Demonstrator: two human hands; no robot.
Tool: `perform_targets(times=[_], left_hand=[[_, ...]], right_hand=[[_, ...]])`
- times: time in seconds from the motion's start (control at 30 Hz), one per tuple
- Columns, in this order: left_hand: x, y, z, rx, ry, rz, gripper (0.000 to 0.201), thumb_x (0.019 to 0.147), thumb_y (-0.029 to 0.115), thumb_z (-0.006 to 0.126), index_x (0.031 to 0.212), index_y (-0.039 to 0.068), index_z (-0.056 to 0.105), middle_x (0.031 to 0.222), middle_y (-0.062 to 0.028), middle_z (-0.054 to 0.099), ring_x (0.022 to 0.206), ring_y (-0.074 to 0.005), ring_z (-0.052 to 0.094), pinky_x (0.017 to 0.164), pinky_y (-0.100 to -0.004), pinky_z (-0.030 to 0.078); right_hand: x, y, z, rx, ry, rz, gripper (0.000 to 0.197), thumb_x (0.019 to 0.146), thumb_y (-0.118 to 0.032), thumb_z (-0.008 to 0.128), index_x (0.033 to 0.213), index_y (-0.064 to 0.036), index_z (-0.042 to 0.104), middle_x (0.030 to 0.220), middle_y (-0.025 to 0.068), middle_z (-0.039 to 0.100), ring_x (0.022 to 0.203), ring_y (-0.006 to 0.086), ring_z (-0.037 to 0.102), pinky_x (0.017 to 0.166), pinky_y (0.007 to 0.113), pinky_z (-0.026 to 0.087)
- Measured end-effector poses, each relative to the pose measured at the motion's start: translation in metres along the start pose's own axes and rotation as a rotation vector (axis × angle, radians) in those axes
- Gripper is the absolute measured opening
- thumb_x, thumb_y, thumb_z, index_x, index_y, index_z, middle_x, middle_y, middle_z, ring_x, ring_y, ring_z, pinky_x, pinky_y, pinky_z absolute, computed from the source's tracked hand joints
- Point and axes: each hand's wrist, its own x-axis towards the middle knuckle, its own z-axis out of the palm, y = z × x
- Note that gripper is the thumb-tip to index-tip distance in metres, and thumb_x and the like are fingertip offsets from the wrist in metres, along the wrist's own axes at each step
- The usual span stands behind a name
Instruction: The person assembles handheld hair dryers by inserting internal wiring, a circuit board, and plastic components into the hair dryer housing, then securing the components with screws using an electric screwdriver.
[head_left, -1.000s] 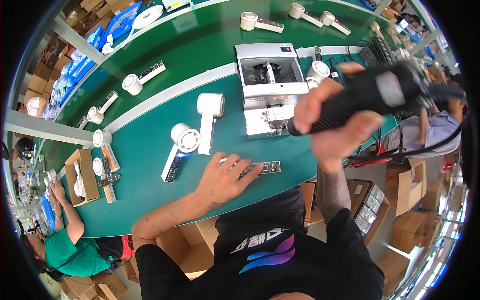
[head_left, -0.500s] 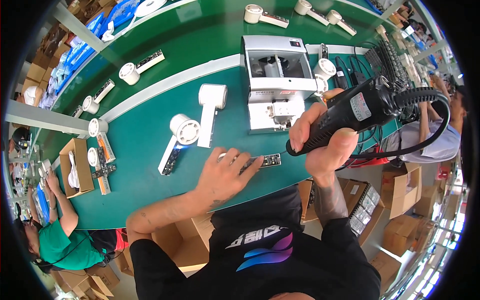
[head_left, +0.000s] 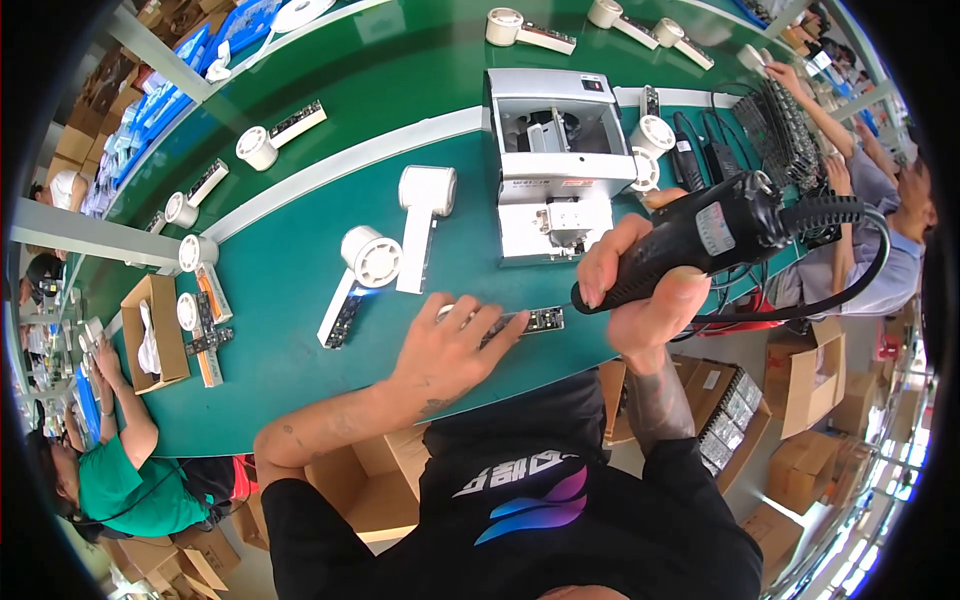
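Note:
My right hand [head_left: 655, 295] is wrapped around a black corded electric screwdriver [head_left: 690, 235], its bit pointing left and touching or nearly touching the end of an open white fan handle [head_left: 545, 319]. A circuit board shows in that handle. Over its left part lies my left hand [head_left: 455, 345], fingers bent and holding it against the green bench; the rest of the piece is hidden beneath them. Beyond my left hand are two handheld fans, one with its board exposed [head_left: 370, 258] and one paler side up [head_left: 427, 190]. A silver screw feeder [head_left: 555, 175] stands ahead of the screwdriver.
More handheld fans [head_left: 257, 147] rest on the green belt [head_left: 390, 90] across the far side. To the left stand a cardboard box [head_left: 150, 335] and stacked fan parts [head_left: 205, 335]. Cables and adapters [head_left: 715, 155] crowd the right. Co-workers sit at both sides.
Both my hands keep nearly the same place, the screwdriver tilting slightly. The rail inside the screw feeder has shifted. At the far right, a co-worker's arm now reaches toward a fan on the belt.

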Motion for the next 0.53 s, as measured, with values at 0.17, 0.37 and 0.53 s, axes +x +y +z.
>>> perform_targets(times=[0.17,0.37,0.53], left_hand=[[-0.0012,-0.0001,0.0012,-0.004,0.007,0.001,0.041,0.083,0.016,0.070,0.124,0.014,0.072,0.104,-0.0030,0.063,0.092,-0.0198,0.058,0.081,-0.0389,0.047],[-0.0017,-0.0020,0.0009,0.007,-0.015,0.004,0.041,0.083,0.016,0.070,0.124,0.014,0.072,0.106,-0.0027,0.064,0.092,-0.0198,0.058,0.081,-0.0384,0.047],[-0.0017,-0.0006,0.0014,-0.008,-0.011,-0.012,0.041,0.084,0.015,0.071,0.124,0.016,0.072,0.108,-0.0031,0.065,0.094,-0.0202,0.059,0.082,-0.0389,0.048]], right_hand=[[-0.0014,0.0016,-0.0022,0.025,0.021,0.023,0.093,0.085,-0.079,0.063,0.131,-0.0031,0.036,0.061,0.0065,0.047,0.044,0.0165,0.048,0.043,0.031,0.041],[-0.0027,0.0063,0.0006,0.030,-0.050,0.015,0.088,0.085,-0.075,0.067,0.129,-0.0050,0.038,0.063,0.0074,0.049,0.045,0.0163,0.048,0.042,0.030,0.041],[-0.0075,0.0097,-0.0040,0.032,-0.074,-0.020,0.082,0.087,-0.073,0.066,0.128,-0.0075,0.040,0.063,0.0074,0.050,0.045,0.0162,0.049,0.042,0.031,0.042]])
